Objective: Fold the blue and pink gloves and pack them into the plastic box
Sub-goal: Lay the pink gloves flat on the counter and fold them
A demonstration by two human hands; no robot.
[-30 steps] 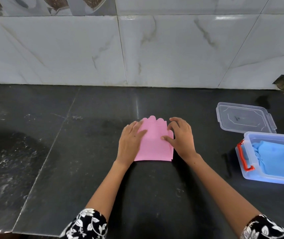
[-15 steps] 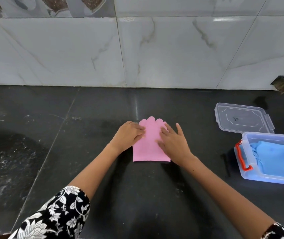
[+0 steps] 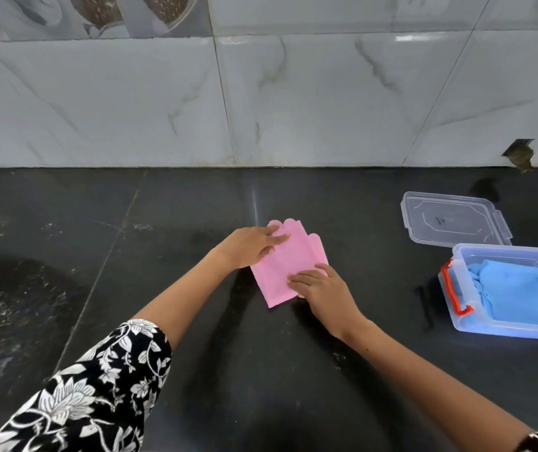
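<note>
Pink gloves (image 3: 288, 269) flat, skewed on worktop (image 3: 195, 203), mid-frame. Left hand (image 3: 251, 244), right hand (image 3: 321, 285): flat grip, fingers straight, pressing. Likely thin, limp, light; pinch folded edge. Blue gloves (image 3: 518, 295) inside plastic box (image 3: 476, 324).

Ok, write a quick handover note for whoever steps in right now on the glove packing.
Left hand: flat on the far left part of the pink gloves, pressing them down.
Right hand: fingers flat on their near right edge.
Pink gloves: stacked on the black counter, lying at an angle, not yet folded small.
Blue gloves: folded, already inside the plastic box at the right.
Clear lid: off, lying behind the box.
Left to do: fold the pink gloves and pack them in the box.
</note>
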